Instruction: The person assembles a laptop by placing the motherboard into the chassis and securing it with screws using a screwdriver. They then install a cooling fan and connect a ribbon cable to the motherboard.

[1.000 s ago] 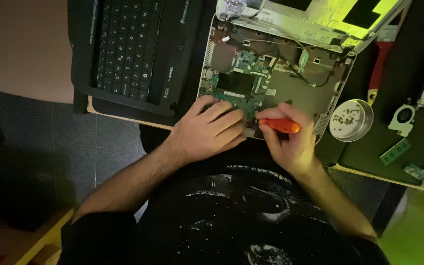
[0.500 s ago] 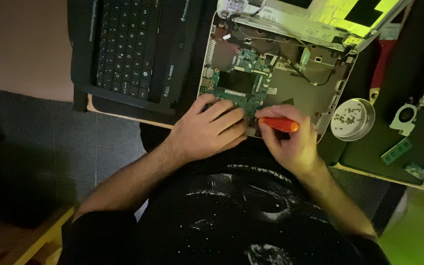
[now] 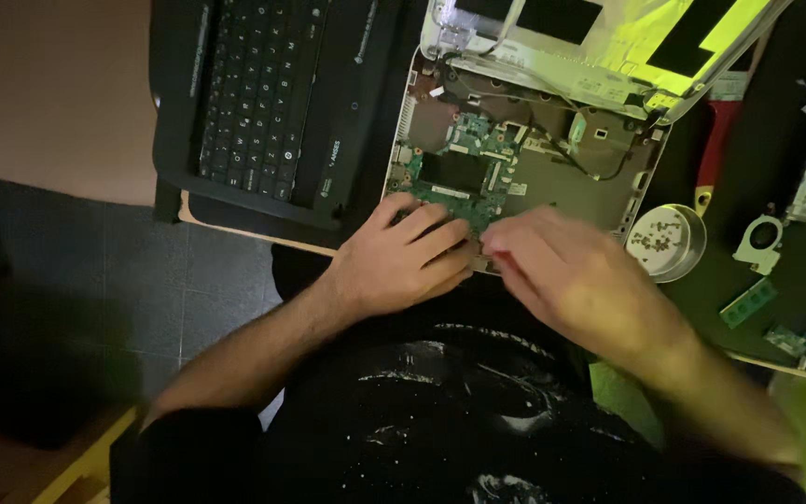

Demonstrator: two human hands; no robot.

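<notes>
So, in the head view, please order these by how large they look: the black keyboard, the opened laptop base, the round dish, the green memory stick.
1. Black keyboard and opened laptop base: they look similar, and the hands hide part of the base, so no ranking.
2. Round dish.
3. Green memory stick.

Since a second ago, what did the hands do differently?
The right hand has turned over and blurred with motion, and the orange-handled screwdriver it held earlier no longer shows; whether it is hidden in the hand cannot be told. The left hand stayed pressed on the near edge of the opened laptop. The black keyboard and the round dish have not moved.
</notes>
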